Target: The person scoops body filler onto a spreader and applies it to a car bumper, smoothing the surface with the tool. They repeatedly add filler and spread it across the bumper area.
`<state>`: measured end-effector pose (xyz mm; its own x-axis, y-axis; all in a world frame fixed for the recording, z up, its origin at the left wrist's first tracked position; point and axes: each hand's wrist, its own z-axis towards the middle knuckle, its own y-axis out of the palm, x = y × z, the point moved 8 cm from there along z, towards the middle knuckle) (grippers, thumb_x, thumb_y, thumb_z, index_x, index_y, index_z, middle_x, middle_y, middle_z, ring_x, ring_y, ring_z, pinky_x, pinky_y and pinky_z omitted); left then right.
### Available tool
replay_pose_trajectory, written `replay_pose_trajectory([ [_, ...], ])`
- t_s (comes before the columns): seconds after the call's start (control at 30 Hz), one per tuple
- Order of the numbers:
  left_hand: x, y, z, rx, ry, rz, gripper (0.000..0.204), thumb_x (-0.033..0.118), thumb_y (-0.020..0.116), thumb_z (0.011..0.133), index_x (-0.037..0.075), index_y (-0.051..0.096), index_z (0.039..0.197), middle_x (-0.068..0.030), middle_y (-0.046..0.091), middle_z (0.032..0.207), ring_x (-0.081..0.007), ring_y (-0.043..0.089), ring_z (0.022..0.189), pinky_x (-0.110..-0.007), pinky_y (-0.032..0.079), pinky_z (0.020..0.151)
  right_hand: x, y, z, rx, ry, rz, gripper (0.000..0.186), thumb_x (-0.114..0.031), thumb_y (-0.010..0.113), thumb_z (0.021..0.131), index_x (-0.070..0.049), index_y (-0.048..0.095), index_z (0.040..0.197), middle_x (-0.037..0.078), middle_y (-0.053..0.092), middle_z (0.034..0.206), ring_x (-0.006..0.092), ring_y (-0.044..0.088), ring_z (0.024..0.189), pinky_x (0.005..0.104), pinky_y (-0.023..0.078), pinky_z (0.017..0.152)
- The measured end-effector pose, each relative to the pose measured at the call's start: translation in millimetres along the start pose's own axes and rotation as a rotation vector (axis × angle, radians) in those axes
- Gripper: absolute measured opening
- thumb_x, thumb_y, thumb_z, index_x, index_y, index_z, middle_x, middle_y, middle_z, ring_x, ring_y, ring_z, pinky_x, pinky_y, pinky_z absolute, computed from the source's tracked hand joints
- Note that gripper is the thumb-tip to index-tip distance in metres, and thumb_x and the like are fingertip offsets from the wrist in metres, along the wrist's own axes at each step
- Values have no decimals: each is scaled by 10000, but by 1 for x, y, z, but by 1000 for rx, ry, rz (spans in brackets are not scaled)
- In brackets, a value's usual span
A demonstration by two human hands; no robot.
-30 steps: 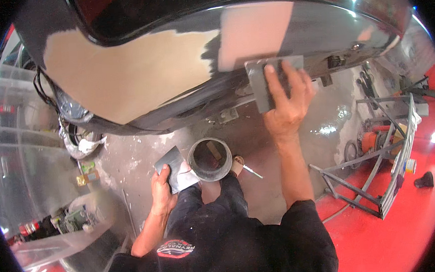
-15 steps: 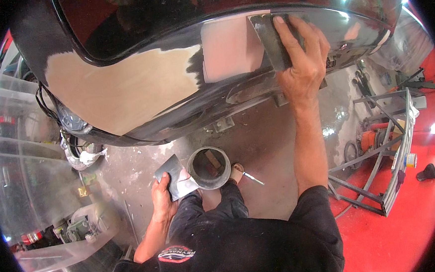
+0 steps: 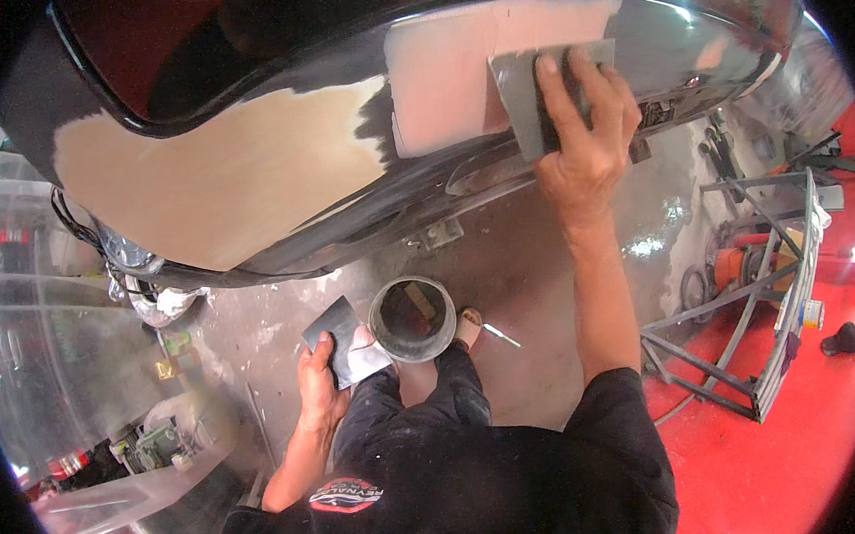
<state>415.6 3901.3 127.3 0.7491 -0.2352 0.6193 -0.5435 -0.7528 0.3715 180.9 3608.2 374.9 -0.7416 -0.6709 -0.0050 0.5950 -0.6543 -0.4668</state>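
Right hand [image 3: 585, 145]: gripping grey rectangular spreader [image 3: 523, 95], far, over pink filler patch [image 3: 441, 85] on black car bumper [image 3: 384, 199]. Left hand [image 3: 321, 379]: clasping flat grey plate [image 3: 337, 323], near left, beside round bucket [image 3: 418, 350].

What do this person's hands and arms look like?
The left hand and right hand are bare and ungloved, as are the forearms, up to the short black sleeves of a shirt with a red and white emblem.
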Motion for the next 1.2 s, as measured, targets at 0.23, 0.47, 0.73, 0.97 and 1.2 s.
replay_pose_trajectory([
  [0.23,-4,-12,9,56,-1,38,241,191,539,1039,14,579,1198,-99,684,1086,-220,682,926,-384,567,841,2,33,-86,96,-3,32,605,10,620,684,-190,737,1243,110,575,1405,419,483,1267,526,438,1076],
  [0.47,-1,-8,5,50,-1,32,229,169,554,1027,14,574,1194,-99,677,1073,-222,677,922,-387,568,830,-10,4,-94,-5,80,46,407,-46,659,789,-156,771,1165,117,625,1336,389,502,1232,482,454,1037],
  [0.73,-10,5,3,27,-8,-25,234,153,552,1029,2,541,1207,-119,662,1092,-240,677,938,-396,580,846,-18,-30,22,3,-3,47,566,-51,699,687,-147,728,1245,117,630,1288,363,519,1218,468,405,1073],
  [0.97,-11,7,-3,8,-9,-53,242,143,548,1029,-5,522,1218,-124,658,1101,-238,679,950,-399,586,839,-22,-17,44,19,-42,15,664,-29,692,631,-189,705,1276,79,627,1275,363,523,1194,467,411,1064],
  [1.2,-16,-4,4,24,-29,-47,231,143,555,1023,5,539,1207,-125,667,1082,-245,685,929,-409,590,826,-22,-3,23,-33,-4,47,697,4,667,605,-204,709,1268,74,615,1296,388,516,1195,477,441,1037],
])
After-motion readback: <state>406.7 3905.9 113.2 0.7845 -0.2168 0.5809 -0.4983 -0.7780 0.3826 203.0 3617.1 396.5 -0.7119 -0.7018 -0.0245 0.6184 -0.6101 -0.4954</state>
